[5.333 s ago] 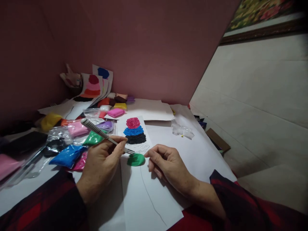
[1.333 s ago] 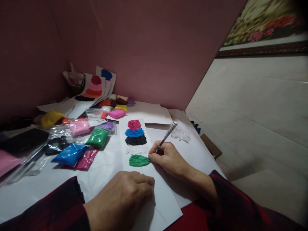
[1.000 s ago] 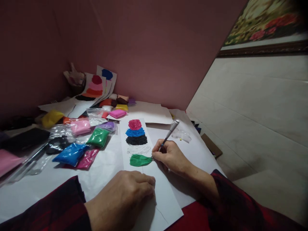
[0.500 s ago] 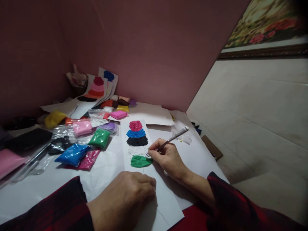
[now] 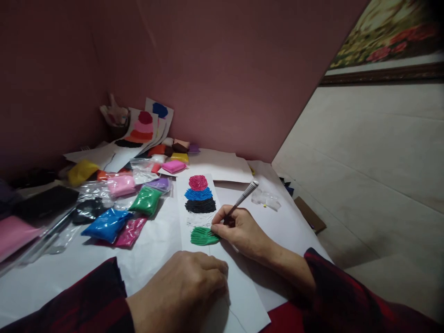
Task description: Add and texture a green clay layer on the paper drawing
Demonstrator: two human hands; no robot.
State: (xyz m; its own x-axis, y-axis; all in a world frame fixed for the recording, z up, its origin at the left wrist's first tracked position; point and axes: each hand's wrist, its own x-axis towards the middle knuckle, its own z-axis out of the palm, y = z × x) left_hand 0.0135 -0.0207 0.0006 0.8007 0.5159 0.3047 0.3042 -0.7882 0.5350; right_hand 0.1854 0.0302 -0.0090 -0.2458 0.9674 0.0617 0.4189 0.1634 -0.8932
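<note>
A long sheet of white paper (image 5: 239, 286) bears a column of textured clay patches: crimson (image 5: 198, 182), blue (image 5: 198, 194), black (image 5: 200, 206), white (image 5: 199, 218) and, nearest me, green (image 5: 201, 236). My right hand (image 5: 243, 229) pinches a fork (image 5: 243, 194) with a ridged handle pointing up and right. Its tines touch the right part of the grooved green clay, and fingers partly cover them. Lower down, my left hand (image 5: 183, 286) rests on the paper with its fingers curled inward; the fingertips are mostly hidden.
Bags of coloured clay lie to the left, among them a green bag (image 5: 145, 201), a blue bag (image 5: 107, 225) and a light pink bag (image 5: 121, 185). Behind them, finished clay sheets (image 5: 142, 125) lean by the wall. A clear plastic bag (image 5: 265, 200) lies at right.
The fork's handle has swung to a steeper angle, and its tines have shifted slightly down onto the green clay. My left hand stays in place on the paper.
</note>
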